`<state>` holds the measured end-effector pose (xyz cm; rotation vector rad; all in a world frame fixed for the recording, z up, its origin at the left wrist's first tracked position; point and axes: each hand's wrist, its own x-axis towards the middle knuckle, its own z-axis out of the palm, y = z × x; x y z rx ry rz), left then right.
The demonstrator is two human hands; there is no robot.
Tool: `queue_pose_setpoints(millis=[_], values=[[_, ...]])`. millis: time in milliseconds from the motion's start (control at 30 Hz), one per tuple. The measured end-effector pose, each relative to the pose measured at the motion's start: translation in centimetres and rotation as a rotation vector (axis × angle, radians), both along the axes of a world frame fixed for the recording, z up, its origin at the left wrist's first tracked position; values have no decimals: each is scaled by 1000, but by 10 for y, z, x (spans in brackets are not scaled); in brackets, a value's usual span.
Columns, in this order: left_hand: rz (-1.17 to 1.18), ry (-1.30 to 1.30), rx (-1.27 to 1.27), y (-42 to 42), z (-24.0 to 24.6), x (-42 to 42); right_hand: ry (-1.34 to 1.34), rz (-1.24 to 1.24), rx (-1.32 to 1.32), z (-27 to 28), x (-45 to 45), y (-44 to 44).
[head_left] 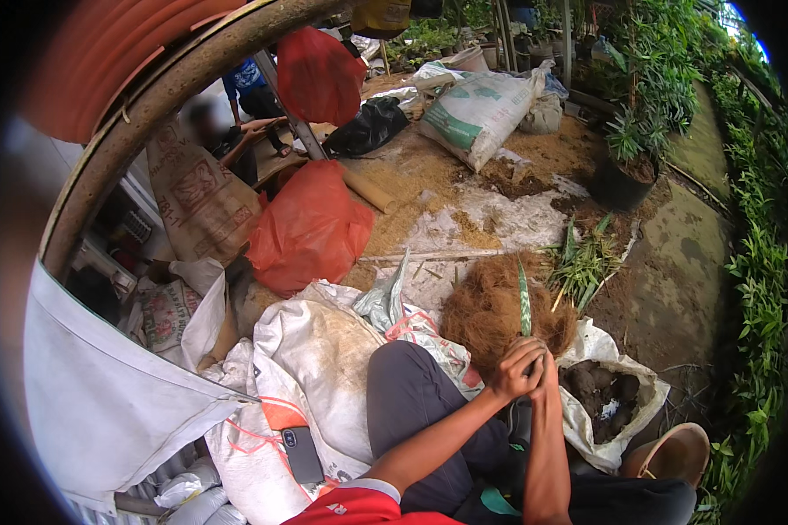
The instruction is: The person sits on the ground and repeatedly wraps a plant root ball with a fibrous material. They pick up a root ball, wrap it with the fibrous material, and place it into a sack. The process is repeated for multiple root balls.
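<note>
A mottled snake plant leaf (524, 303) stands upright out of the top of my clasped hands. My left hand (516, 369) is folded over its base from the left, fingers bent. Pressed against it from the right is my right hand (546, 375). Whatever is between the palms at the base is hidden. Just beyond the hands lies a heap of brown coconut fibre (482, 305). To their right, an open white sack (653, 387) holds dark lumps of soil (597, 394). Cut green leaves (588, 262) are piled behind the fibre.
A phone (302, 454) lies on white woven sacks (322, 328) at left. Red plastic bags (312, 226) hang or sit near a post. A tilted pot (673, 453) is by my right knee. A potted plant (624, 184) stands back right. A person (236, 147) is at back left.
</note>
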<state>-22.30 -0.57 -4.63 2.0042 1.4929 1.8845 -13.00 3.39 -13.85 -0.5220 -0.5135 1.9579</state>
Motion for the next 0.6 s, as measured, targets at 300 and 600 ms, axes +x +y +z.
queue_pose_setpoints(millis=[300,600], values=[[1,54,-64,-2,1,1,60,40,-199,1,0,-3],[-48,139,-154,-1,2,-1,0,-22,-46,18,-2,-1]])
